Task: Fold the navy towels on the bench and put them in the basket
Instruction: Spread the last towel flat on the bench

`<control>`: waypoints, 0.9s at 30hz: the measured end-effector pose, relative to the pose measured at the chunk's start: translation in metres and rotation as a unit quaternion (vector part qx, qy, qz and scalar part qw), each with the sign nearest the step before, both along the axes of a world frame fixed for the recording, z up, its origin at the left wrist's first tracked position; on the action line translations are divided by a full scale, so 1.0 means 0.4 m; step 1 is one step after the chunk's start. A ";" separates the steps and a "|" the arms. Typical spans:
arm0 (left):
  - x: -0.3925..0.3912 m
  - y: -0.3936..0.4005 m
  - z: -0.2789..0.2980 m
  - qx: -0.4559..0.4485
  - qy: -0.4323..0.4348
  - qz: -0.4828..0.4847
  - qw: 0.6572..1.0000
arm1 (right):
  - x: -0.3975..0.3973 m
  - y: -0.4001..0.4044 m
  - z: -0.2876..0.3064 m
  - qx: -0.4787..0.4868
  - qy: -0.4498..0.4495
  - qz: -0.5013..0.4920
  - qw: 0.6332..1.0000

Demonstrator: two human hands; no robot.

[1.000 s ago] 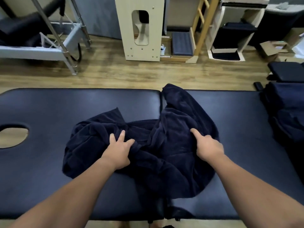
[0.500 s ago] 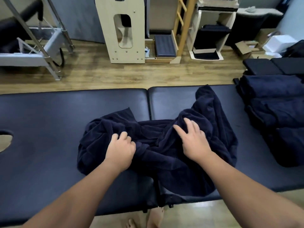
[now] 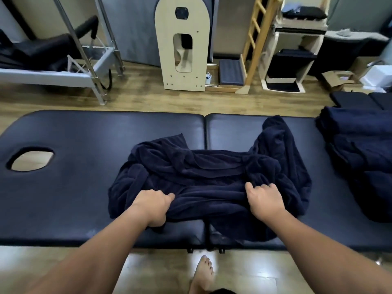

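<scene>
A crumpled navy towel lies across the middle seam of the dark padded bench. Its near edge droops a little over the bench's front edge. My left hand grips a bunch of the towel at its near left part, fingers curled into the cloth. My right hand grips the near right part, knuckles up and fingertips tucked into the folds. A pile of more navy towels sits on the bench's right end. No basket is in view.
The bench has an oval face hole at its left end. Beyond it on the wood floor stand a metal exercise frame, a wooden arch unit and white shelves. My bare foot shows below the bench.
Both hands slid toward the towel's near edge and closed on it; the right went from flat fingers to a grip. The view tilted up and back, showing more floor.
</scene>
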State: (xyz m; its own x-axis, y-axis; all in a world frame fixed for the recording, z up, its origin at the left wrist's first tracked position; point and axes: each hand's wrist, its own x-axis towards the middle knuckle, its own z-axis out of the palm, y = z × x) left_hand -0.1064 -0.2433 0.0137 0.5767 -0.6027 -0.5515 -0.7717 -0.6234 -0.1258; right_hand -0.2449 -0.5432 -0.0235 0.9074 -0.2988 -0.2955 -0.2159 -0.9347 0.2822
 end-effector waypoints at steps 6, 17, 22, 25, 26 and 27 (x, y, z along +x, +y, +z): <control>-0.139 0.082 -0.031 -0.018 0.069 0.029 0.997 | -0.166 0.052 -0.007 0.004 0.001 -0.075 0.997; -0.385 0.200 -0.111 -0.008 0.173 0.064 0.983 | -0.469 0.201 0.012 0.058 0.110 -0.162 0.979; -0.358 0.204 -0.101 0.003 0.149 0.028 0.988 | -0.546 0.218 -0.003 0.124 0.209 -0.186 0.952; -0.326 0.177 -0.084 -0.032 0.105 0.022 0.994 | -0.521 0.214 0.009 0.144 0.179 -0.202 0.952; -0.316 0.163 -0.077 -0.044 0.095 0.022 0.994 | -0.505 0.210 0.012 0.151 0.149 -0.204 0.956; -0.307 0.148 -0.071 -0.055 0.089 0.022 0.994 | -0.485 0.206 0.016 0.157 0.116 -0.207 0.959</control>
State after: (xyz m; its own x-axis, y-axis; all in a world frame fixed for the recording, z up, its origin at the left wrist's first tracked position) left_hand -0.2291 -0.1840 -0.0146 0.5037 -0.6413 -0.5788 -0.7471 -0.6598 0.0809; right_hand -0.4387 -0.4606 -0.0171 0.6286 -0.4823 -0.6101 -0.5525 -0.8290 0.0861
